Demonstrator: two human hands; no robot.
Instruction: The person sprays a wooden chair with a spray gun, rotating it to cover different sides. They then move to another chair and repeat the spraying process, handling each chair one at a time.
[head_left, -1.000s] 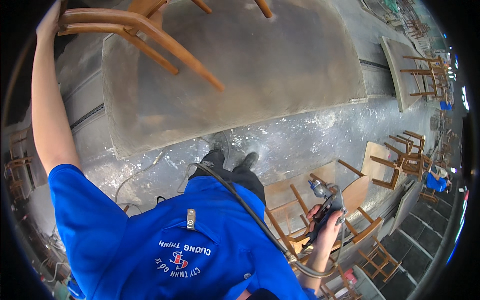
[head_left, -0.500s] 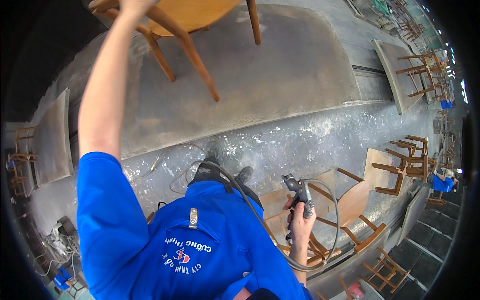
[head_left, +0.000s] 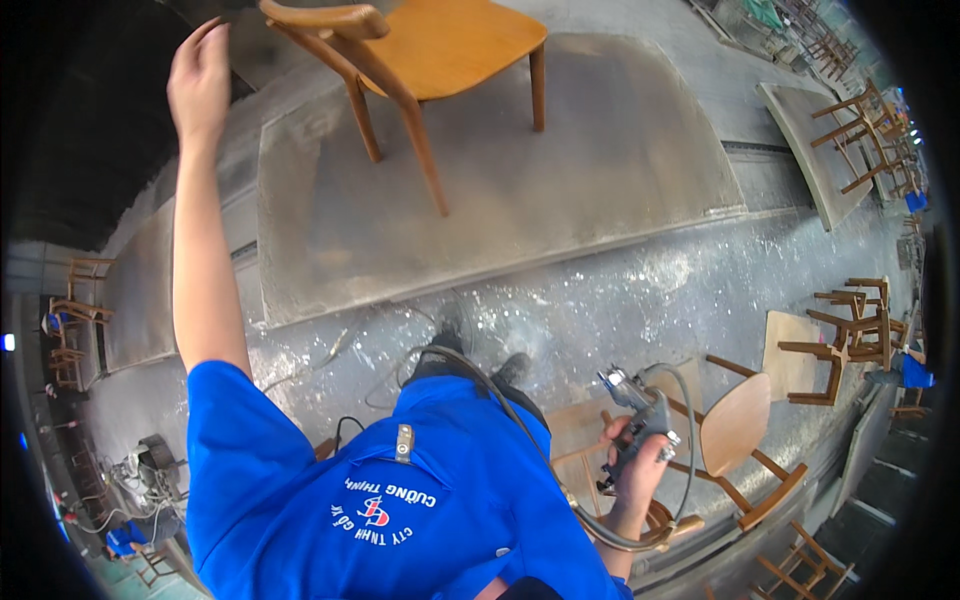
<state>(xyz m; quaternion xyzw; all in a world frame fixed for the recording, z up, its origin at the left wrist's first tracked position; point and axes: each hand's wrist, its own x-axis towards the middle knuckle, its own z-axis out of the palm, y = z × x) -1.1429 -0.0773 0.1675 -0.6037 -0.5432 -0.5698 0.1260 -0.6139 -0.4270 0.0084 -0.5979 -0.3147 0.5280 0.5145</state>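
Observation:
A wooden chair [head_left: 455, 45] with an orange-brown seat stands upright on a low, wide grey platform [head_left: 520, 200] in front of me. My left hand [head_left: 202, 88] is raised to the left of its backrest, apart from it, with the fingers stretched out and nothing in them. Low on the right, my right hand [head_left: 642, 476] is wrapped round the grip of a spray gun [head_left: 640, 425]. A grey hose [head_left: 690, 420] loops from the gun and passes across my front.
Behind my right hand is a chair with a pale backrest [head_left: 735, 425]. Several chair frames [head_left: 845, 335] cluster farther right, near a person in blue [head_left: 915, 371]. Another platform [head_left: 800, 140] holds a chair at upper right. A machine with hoses [head_left: 150, 465] stands lower left. Hose lies on the floor.
My left hand has let go of the chair's backrest and moved left. The chair now stands lower in view, turned differently. My right hand still holds the spray gun.

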